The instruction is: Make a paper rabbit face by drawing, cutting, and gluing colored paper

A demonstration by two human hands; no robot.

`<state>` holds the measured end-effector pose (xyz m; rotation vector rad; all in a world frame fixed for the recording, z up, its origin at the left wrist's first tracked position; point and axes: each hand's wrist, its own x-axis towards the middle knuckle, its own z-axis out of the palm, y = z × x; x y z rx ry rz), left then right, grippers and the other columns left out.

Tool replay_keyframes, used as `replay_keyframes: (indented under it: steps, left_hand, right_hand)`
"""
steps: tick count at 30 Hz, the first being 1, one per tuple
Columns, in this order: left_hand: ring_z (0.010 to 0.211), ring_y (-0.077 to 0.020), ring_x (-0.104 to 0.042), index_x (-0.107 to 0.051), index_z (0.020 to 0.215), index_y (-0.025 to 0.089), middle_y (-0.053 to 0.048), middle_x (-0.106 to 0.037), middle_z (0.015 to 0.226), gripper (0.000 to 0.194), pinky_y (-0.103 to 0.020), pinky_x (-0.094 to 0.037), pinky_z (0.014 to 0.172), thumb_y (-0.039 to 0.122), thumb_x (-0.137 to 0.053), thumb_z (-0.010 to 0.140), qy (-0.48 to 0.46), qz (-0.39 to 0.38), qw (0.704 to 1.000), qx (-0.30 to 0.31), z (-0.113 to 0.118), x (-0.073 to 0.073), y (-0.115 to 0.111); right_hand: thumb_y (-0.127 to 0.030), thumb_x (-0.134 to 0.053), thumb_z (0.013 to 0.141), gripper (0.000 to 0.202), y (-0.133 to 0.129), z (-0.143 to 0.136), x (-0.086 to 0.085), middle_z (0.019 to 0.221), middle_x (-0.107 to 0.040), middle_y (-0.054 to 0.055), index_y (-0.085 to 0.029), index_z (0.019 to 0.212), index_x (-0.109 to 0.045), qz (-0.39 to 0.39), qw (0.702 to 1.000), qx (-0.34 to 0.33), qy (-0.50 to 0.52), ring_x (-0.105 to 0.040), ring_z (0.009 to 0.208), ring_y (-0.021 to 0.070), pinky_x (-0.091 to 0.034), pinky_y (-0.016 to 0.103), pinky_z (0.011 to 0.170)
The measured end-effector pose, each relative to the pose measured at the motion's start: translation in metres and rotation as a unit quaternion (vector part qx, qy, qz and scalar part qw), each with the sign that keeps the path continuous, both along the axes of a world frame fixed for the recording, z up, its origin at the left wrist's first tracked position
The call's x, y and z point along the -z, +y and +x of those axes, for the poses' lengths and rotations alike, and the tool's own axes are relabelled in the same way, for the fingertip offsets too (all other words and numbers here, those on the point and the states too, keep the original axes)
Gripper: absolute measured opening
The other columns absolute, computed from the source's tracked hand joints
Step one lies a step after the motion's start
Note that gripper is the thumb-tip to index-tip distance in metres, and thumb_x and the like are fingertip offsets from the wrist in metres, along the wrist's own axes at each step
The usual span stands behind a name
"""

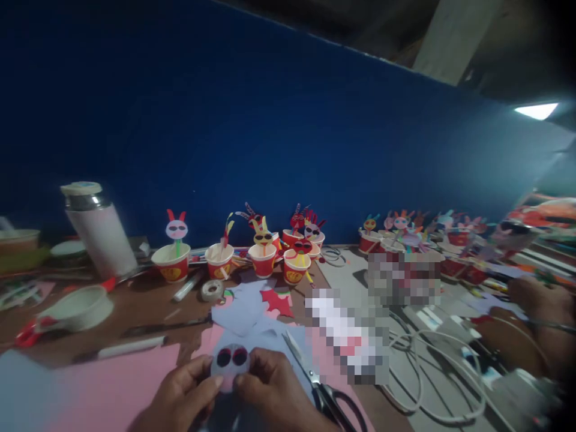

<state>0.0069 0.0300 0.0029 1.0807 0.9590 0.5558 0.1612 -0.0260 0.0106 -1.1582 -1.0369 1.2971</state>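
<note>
A small pale paper face (230, 367) with two dark round eyes is held between both hands at the bottom centre. My left hand (182, 390) pinches its left edge between thumb and fingers. On the opposite edge, the thumb and fingers of my right hand (274, 384) are closed on the same face. Black-handled scissors (312, 375) lie partly open just right of my right hand. Under and behind the hands are pink paper (126, 384) and light blue paper (243, 309), with a red paper scrap (276, 303) on top.
Behind stand several red-and-white cups (171, 264) with paper figures, a roll of tape (212, 291) and a white flask (101, 237). An empty tape-like ring (78, 307) lies left. Coiled white cable (418, 366) is at right, near another person's hand (544, 306).
</note>
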Motion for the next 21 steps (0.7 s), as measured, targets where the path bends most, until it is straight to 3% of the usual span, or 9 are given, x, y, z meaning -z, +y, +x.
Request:
replay_keyframes:
  steps: [5,9,16,21]
  left_hand:
    - [0.052,-0.0102,-0.049,-0.057,0.086,0.016,0.002,-0.055,0.059,0.031,-0.019,-0.038,0.049,0.042,-0.065,0.069,-0.036,-0.011,0.998,-0.042,0.0,-0.003,-0.007]
    - [0.049,-0.0071,-0.043,-0.057,0.08,0.015,0.003,-0.051,0.057,0.021,-0.017,-0.035,0.047,0.034,-0.06,0.075,-0.037,0.023,0.999,0.006,0.001,-0.009,-0.008]
    - [0.042,-0.0062,-0.038,-0.058,0.078,0.013,0.005,-0.045,0.049,0.019,-0.017,-0.03,0.042,0.03,-0.059,0.07,0.005,0.072,0.997,0.012,0.002,-0.006,-0.003]
    - [0.042,-0.0064,-0.039,-0.056,0.075,0.013,0.005,-0.046,0.049,0.019,-0.017,-0.029,0.042,0.032,-0.058,0.072,0.015,0.064,0.998,0.01,0.001,-0.007,-0.003]
  right_hand:
    - [-0.046,-0.064,0.069,0.034,0.0,0.007,-0.002,0.053,-0.045,-0.005,-0.017,0.06,-0.047,-0.004,1.0,-0.011,-0.018,-0.039,0.05,0.0081,-0.03,0.021,0.051]
    - [-0.042,-0.062,0.073,0.03,0.0,0.009,0.003,0.055,-0.048,-0.004,-0.017,0.062,-0.048,-0.009,0.999,-0.022,-0.023,-0.041,0.052,0.009,-0.031,0.022,0.052]
    - [-0.036,-0.061,0.073,0.025,-0.002,0.005,0.002,0.055,-0.045,-0.005,-0.017,0.062,-0.049,-0.016,0.999,-0.01,-0.05,-0.038,0.053,0.0089,-0.029,0.022,0.052]
    - [-0.048,-0.057,0.076,0.035,-0.002,0.005,-0.003,0.054,-0.052,-0.002,-0.017,0.061,-0.05,-0.023,0.999,-0.015,-0.04,-0.045,0.051,0.0102,-0.033,0.023,0.053]
